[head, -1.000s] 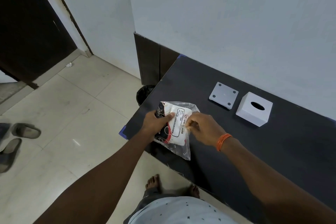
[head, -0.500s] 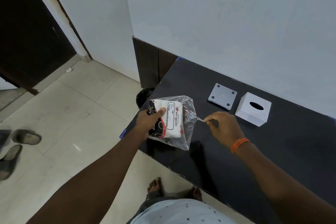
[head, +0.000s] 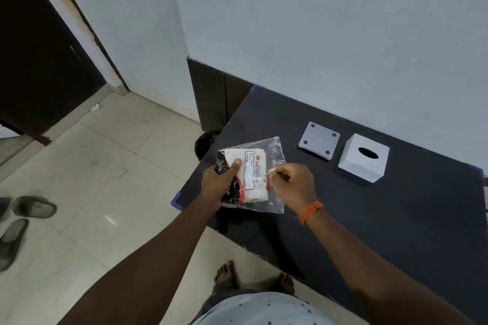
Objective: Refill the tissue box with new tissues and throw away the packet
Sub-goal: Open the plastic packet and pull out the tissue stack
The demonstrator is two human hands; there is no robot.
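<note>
A clear plastic packet of tissues [head: 253, 177] with a black, red and white label is held over the left end of the black table [head: 383, 219]. My left hand [head: 219, 182] grips its left side, thumb on top. My right hand [head: 293, 187] pinches the plastic at the packet's right edge. The white cube tissue box [head: 363, 157], with an oval slot on top, stands on the table to the right, apart from both hands. Its grey square base plate [head: 319, 144] lies flat just left of the box.
A black waste bin [head: 206, 141] stands on the floor beside the table's left end, partly hidden by the table. A white wall runs behind the table. Sandals [head: 23, 219] lie on the tiled floor at far left. My bare feet are below the table's front edge.
My right hand, which had pulled away to the right from the packet, has come back and pinches the plastic at its right edge. The left hand keeps holding the packet.
</note>
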